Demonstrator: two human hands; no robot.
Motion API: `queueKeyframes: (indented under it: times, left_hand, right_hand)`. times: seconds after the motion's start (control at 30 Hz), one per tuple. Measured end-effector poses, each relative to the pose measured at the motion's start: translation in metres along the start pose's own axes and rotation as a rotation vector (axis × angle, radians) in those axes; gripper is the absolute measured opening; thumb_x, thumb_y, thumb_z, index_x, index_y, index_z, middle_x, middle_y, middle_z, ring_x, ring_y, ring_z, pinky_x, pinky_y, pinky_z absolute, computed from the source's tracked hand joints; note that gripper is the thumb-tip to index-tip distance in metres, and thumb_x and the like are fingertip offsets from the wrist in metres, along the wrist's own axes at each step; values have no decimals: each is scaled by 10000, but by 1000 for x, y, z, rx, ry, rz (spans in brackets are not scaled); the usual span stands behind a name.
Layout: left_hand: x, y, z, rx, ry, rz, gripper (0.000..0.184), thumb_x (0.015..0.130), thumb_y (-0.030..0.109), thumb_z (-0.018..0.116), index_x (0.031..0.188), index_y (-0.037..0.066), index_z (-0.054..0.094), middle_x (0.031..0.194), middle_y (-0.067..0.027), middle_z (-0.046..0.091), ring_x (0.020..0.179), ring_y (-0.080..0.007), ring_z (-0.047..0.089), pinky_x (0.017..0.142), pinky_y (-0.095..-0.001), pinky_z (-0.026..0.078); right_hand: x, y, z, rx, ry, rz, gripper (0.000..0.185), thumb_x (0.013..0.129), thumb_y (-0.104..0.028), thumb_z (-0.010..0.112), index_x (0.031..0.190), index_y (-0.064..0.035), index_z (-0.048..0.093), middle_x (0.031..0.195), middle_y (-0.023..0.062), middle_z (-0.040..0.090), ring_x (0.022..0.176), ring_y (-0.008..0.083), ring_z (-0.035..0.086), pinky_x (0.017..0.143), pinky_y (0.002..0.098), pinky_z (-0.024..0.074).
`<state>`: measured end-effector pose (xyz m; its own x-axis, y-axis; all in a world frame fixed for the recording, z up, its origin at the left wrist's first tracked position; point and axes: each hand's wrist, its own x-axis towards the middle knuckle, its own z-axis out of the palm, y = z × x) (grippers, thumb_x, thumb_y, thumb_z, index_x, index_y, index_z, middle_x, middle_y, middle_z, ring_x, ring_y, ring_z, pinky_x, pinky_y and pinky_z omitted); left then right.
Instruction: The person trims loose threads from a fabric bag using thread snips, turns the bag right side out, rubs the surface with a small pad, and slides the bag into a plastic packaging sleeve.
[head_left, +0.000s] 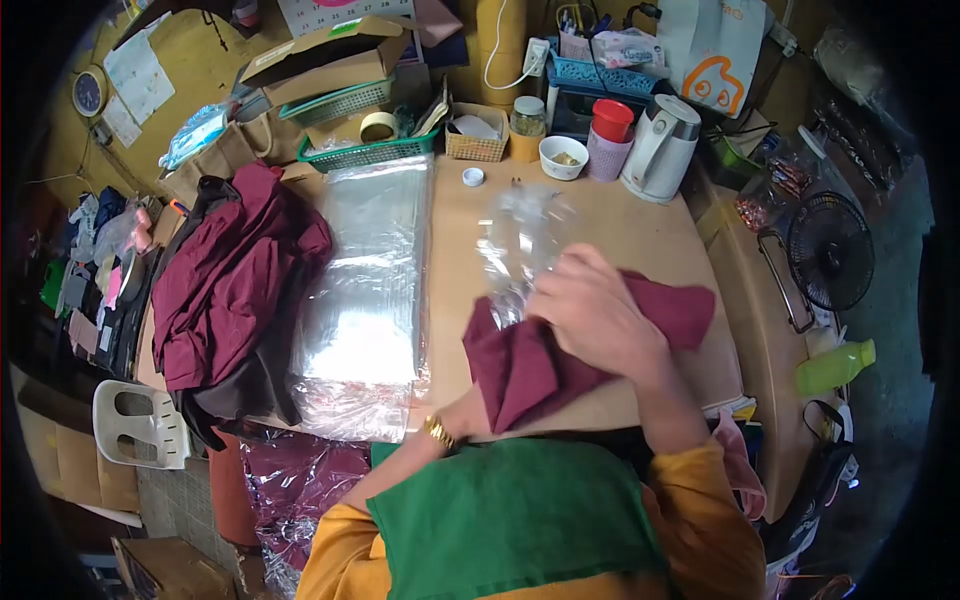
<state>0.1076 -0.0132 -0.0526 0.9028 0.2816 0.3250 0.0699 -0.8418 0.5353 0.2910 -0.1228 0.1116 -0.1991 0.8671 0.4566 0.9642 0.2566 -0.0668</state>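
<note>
A folded maroon garment [535,370] lies in front of me at the near side of the table. My right hand [595,310] is over it, its curled fingers closed at the edge of a clear plastic bag [522,235]. The bag is smeared by motion and stretches away from the cloth. My left hand [466,414], below a gold watch [438,432], reaches under the garment's left part, which hides its fingers. To the left lies a stack of flat clear plastic bags [365,270].
A heap of maroon and black garments [235,280] covers the table's left side. Along the back stand a green basket [370,152], a white bowl [563,157], a red-lidded cup [610,140] and a white kettle [663,148]. A black fan [830,250] is at the right.
</note>
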Motion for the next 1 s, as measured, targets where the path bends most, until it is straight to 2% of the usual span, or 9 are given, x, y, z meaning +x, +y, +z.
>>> queueKeyframes:
  times: [0.13, 0.27, 0.37, 0.5, 0.57, 0.6, 0.83, 0.9, 1.0]
  left_hand:
    - [-40, 17, -39, -242, -110, -209, 345, 818, 320, 681, 1083, 99, 693, 1078, -185, 672, 1045, -372, 622, 974, -511, 438]
    - [-93, -26, -100, 29, 431, -375, 357, 642, 5, 677, 997, -21, 655, 994, -192, 622, 927, -368, 620, 807, -404, 509]
    - [-111, -32, -125, 141, 461, -403, 286, 752, 92, 670, 1009, -28, 635, 1026, -141, 613, 973, -289, 593, 840, -392, 473]
    - [-143, -80, -105, -740, 783, -496, 355, 1004, 264, 481, 1167, -39, 569, 1245, -93, 554, 1143, -216, 513, 1000, -320, 364]
    - [-96, -39, -133, -290, 779, -568, 317, 1000, 228, 509, 1157, -37, 582, 1233, -120, 548, 1149, -220, 509, 1007, -321, 373]
    - [-106, -77, -123, 263, 816, -467, 249, 927, 203, 621, 1080, 9, 602, 1211, -142, 557, 1006, -254, 548, 919, -362, 442]
    - [-76, -77, -134, -141, -3, -746, 291, 766, 61, 721, 1038, 38, 619, 1126, -162, 578, 872, -310, 587, 803, -391, 488]
    - [-73, -90, -118, 142, 76, -602, 355, 764, 34, 689, 1112, 49, 620, 1185, -156, 576, 902, -325, 590, 826, -399, 481]
    - [-31, -50, -124, 553, 388, -406, 514, 756, -25, 616, 1259, 82, 595, 1296, -141, 560, 949, -351, 588, 865, -418, 466]
  right_hand:
    - [21, 39, 64, 191, -196, 96, 109, 719, -19, 631, 813, -56, 672, 833, 98, 550, 903, 286, 560, 868, 406, 398]
    - [-1, 54, 99, 224, -5, 229, 147, 705, -26, 629, 826, -43, 710, 1128, 144, 560, 1117, 312, 507, 979, 426, 353]
    - [-19, 60, 110, 240, 114, 316, 215, 716, -23, 642, 911, -30, 731, 1331, 170, 505, 1268, 359, 437, 1097, 430, 303]
    - [-33, 82, 125, 659, -291, 580, 205, 803, -89, 680, 980, 5, 721, 1412, 181, 484, 1312, 350, 452, 1051, 378, 408]
    - [-30, 84, 118, 576, -486, 434, 327, 788, -124, 702, 1086, 9, 687, 1435, 173, 472, 1295, 306, 485, 1016, 338, 438]
    - [-31, 87, 117, 575, -490, 432, 327, 788, -124, 702, 1086, 9, 687, 1435, 173, 472, 1295, 306, 485, 1016, 338, 438]
    - [-38, 71, 103, 680, -741, 169, 509, 691, -156, 724, 1180, -60, 616, 1001, 183, 707, 886, 307, 664, 799, 375, 511]
    - [-35, 59, 85, 795, -868, 250, 484, 704, -155, 712, 1169, -55, 624, 968, 186, 710, 861, 316, 664, 792, 376, 508]
    - [-46, 59, 45, 808, -311, 553, 323, 739, -39, 654, 1054, 33, 672, 924, 145, 732, 832, 153, 642, 765, 346, 507]
